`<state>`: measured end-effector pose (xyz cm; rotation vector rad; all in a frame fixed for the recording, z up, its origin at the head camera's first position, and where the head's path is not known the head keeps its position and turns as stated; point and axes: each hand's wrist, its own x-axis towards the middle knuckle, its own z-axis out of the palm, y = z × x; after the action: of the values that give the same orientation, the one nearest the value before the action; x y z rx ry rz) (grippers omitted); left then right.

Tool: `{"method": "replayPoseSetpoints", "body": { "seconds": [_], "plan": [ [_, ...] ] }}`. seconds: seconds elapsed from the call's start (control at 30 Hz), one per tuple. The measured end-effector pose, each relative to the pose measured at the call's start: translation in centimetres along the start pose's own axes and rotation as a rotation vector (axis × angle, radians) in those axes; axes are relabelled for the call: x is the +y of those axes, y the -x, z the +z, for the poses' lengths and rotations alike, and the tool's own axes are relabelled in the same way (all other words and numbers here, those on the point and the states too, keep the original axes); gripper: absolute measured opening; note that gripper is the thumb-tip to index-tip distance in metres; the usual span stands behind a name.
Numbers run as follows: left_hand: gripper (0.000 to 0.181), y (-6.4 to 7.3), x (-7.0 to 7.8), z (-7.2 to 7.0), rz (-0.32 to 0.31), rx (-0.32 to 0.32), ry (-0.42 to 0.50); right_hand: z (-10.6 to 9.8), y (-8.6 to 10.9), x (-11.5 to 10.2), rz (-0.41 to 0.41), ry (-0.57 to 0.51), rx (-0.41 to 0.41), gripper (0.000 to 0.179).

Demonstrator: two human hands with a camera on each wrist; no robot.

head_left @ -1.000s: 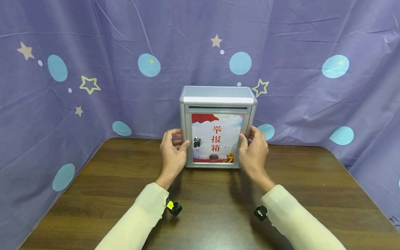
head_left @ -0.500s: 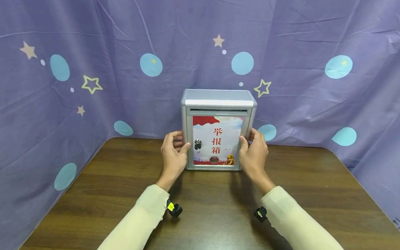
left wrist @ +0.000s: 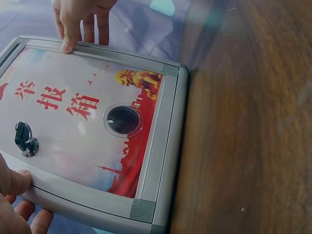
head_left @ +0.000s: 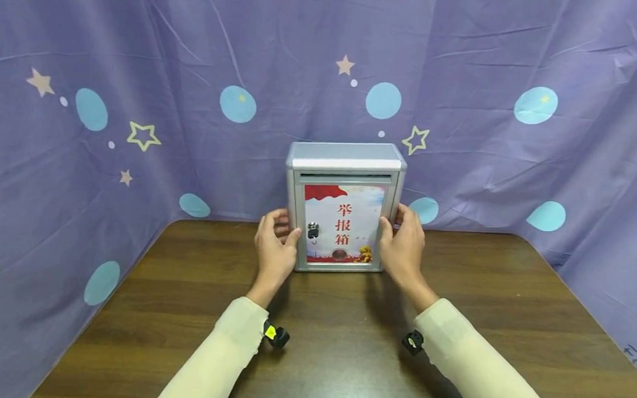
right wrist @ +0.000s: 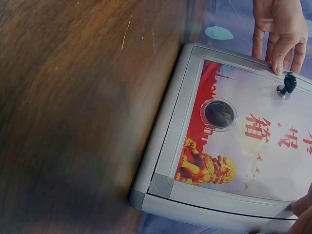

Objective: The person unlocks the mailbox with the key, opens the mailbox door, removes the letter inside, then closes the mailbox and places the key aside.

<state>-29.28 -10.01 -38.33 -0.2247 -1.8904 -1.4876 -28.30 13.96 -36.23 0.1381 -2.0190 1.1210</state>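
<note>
A silver metal report box with a slot near its top stands upright at the back of the table. Its door bears a printed panel with red characters, and a key sits in the lock at the door's left edge. My left hand holds the left side, thumb on the front frame and fingers along the side wall. On the opposite side my right hand grips the box the same way. Both wrist views show the round dark window low on the panel. The back of the box is hidden.
The brown wooden table stretches out in front of the box and to both sides. Right behind it hangs a purple curtain with stars and blue dots. Black wrist cameras are strapped below both sleeves.
The box's top edge has dropped slightly and its base has come down a little between the first frame and the second. Since then it stays put, held by both hands.
</note>
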Motion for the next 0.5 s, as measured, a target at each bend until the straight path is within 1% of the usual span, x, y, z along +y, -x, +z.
{"method": "replayPoseSetpoints", "body": {
  "seconds": [0.2,0.33,0.5],
  "plan": [
    [0.043,-0.3,-0.2,-0.4,-0.016,-0.012,0.021,0.1,0.0,0.3,0.008,-0.014,-0.003,0.039],
    [0.043,-0.5,-0.2,-0.6,-0.035,-0.03,0.017,0.0,0.0,0.3,0.004,-0.017,-0.005,0.04],
    [0.043,-0.9,-0.2,-1.1,-0.049,-0.077,0.013,-0.3,0.1,0.2,0.05,-0.058,-0.007,0.04]
  ]
}}
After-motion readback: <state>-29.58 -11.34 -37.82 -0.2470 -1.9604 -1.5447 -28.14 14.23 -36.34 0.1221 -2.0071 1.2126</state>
